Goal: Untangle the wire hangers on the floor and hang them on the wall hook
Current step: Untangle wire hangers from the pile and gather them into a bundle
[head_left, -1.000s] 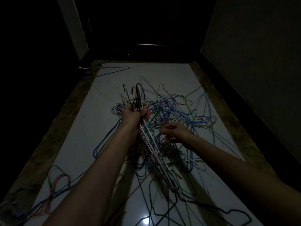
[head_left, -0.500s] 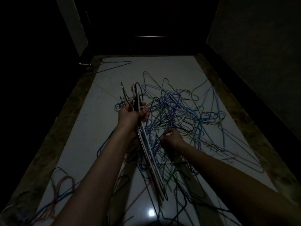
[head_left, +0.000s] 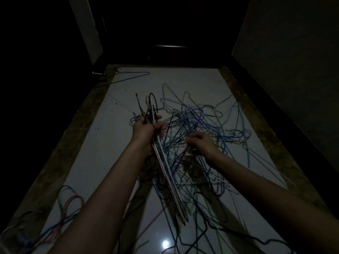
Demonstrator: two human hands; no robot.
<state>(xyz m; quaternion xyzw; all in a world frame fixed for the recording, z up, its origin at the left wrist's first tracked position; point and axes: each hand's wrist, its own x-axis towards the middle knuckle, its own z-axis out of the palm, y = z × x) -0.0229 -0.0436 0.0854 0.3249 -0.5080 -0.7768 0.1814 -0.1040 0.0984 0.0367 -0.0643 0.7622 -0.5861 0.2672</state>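
Observation:
A tangled pile of coloured wire hangers (head_left: pixel 198 125) lies on the white tiled floor (head_left: pixel 102 143) in a dim room. My left hand (head_left: pixel 145 128) grips a bundle of several hangers (head_left: pixel 166 171) by their necks, hooks pointing up, their bodies slanting down towards me. My right hand (head_left: pixel 200 143) reaches into the pile just to the right and pinches a purple wire of the tangle. No wall hook is in view.
A single blue hanger (head_left: pixel 132 76) lies at the far left near a dark doorway (head_left: pixel 165 33). More hangers, pink and blue (head_left: pixel 67 208), lie at the near left. A dark wall (head_left: pixel 293 70) runs along the right; a brown stone border (head_left: pixel 60 143) edges the floor.
My right hand has lifted slightly and moved right within the tangle, pulling on a wire. The bundle in my left hand has stayed nearly still.

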